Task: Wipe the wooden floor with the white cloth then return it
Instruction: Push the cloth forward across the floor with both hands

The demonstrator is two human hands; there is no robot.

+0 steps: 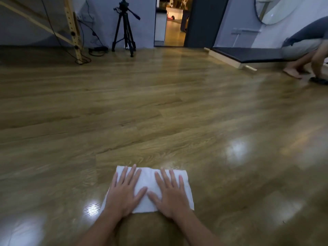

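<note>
We see the white cloth [148, 188] lying flat on the wooden floor [159, 112], its long axis running left to right; our left hand [124, 194] and right hand [171, 193] press it with straight, spread fingers, gripping nothing; far ahead stand a black tripod [125, 29] and an open doorway [171, 22]; at far right another person's legs [308, 61] beside a dark low platform [248, 55].

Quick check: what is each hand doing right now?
Left hand: open, fingers straight, pressing flat on the white cloth.
Right hand: open, fingers straight, pressing flat on the same cloth.
</note>
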